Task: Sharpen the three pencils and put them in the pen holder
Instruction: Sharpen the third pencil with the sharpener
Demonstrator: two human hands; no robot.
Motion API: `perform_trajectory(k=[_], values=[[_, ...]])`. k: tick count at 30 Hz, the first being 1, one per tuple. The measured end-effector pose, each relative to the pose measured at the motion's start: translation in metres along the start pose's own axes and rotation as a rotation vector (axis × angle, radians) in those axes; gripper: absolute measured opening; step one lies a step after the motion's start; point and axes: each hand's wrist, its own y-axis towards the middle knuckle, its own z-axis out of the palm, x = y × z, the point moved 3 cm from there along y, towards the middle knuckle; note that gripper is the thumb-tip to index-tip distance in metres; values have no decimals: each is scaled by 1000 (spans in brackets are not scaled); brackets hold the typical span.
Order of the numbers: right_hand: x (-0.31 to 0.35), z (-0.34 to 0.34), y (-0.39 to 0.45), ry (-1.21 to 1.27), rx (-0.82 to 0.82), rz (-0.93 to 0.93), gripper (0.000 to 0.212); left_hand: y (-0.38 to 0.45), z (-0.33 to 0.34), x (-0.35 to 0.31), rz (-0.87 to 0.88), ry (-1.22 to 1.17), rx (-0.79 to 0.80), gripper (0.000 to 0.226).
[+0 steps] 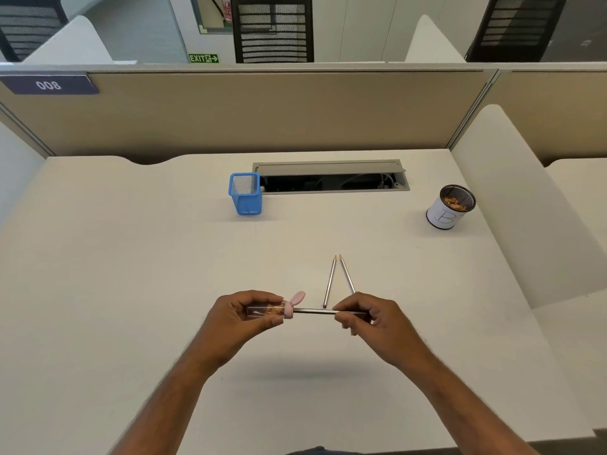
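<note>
On the smooth off-white surface (131, 257) stands a blue square wire-mesh pen holder (245, 194). The left hand (243, 318) grips a clear tubular pink-capped sharpener (272, 311); the right hand (368, 318) pinches a slim grey pencil (315, 311) lodged in it. Two sharpened pencils (330, 281) lie just beyond.

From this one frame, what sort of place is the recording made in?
Most likely an open-plan office workstation: a white desk with a cable hatch, beige partition panels bearing a "008" label, and mesh chairs beyond.
</note>
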Motion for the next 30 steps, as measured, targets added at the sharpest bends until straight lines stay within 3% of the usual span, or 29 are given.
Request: perform_trajectory(k=[7, 13, 20, 26, 30], values=[[-6, 2, 5, -10, 95, 46, 29, 1, 1, 3, -5, 30, 23, 28], [3, -1, 1, 6, 165, -11, 8, 3, -1, 3, -11, 8, 5, 31], [5, 3, 0, -286, 7, -171, 4, 4, -4, 1, -9, 4, -6, 32], [-1, 10, 5, -13, 125, 7, 34, 2, -6, 2, -12, 17, 23, 29], [5, 11, 2, 14, 135, 7, 30, 4, -7, 1, -5, 25, 23, 30]])
